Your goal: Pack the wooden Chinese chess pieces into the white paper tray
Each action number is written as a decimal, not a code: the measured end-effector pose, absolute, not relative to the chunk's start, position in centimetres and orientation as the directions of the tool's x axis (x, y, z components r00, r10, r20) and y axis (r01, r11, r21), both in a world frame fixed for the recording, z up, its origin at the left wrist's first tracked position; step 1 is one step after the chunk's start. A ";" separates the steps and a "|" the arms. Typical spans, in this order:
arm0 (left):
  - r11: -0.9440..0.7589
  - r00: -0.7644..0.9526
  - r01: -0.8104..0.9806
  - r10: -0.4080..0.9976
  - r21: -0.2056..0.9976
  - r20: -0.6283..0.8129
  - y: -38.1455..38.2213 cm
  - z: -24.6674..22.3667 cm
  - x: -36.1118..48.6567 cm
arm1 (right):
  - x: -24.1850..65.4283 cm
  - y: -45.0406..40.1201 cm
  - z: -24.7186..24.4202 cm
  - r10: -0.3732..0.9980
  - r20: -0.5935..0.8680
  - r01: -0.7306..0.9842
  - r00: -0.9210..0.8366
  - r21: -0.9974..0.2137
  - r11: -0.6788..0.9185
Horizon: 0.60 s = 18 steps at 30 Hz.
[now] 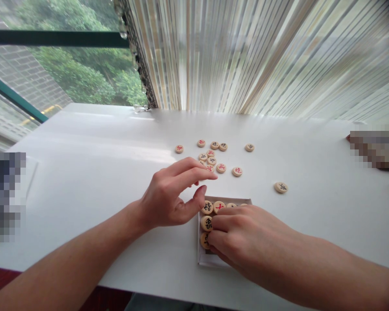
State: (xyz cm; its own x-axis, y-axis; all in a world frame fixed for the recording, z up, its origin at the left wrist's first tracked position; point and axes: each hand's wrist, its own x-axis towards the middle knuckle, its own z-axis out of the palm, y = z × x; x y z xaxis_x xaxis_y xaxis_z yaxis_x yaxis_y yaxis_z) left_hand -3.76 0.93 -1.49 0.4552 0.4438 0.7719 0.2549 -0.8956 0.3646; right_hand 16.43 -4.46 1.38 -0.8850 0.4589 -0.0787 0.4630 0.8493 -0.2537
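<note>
My right hand bends over a shallow white box, its fingers closed and their tips at a round wooden xiangqi piece in the lower left of the box. The palm and back of the hand hide much of the inside. Other pieces lie in rows there, among them a black-marked piece and a red-marked piece. At the box's upper left corner hovers my left hand, open, thumb and fingers apart with nothing between them.
Beyond my hands, several loose xiangqi pieces lie scattered on the white table. One black-marked piece sits alone to the right. A striped string curtain hangs along the far edge. Blurred-out objects stand at both sides.
</note>
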 end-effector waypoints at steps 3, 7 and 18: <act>-0.895 0.457 0.254 0.445 0.366 0.770 1.0 -1.5 -3.7 | 16.4 -4.5 1.5 0.460 -0.085 0.466 -0.884 -0.259 0.846; -0.897 0.457 0.257 0.442 0.360 0.772 1.0 -1.4 -3.8 | 16.5 -4.5 2.3 0.458 -0.099 0.467 -0.883 -0.273 0.841; -0.893 0.432 0.284 0.444 0.349 0.785 1.2 -1.2 -3.9 | 19.4 -3.0 5.5 0.657 0.066 0.592 -0.751 -0.372 0.714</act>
State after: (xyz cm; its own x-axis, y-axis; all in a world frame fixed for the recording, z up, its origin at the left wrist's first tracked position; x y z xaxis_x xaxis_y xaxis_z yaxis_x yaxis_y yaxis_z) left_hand -3.88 1.24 -1.25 0.4320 0.4444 0.7848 0.2840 -0.8929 0.3493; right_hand 19.40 -2.98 5.46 -0.7510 0.6570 0.0658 0.5924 0.7144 -0.3725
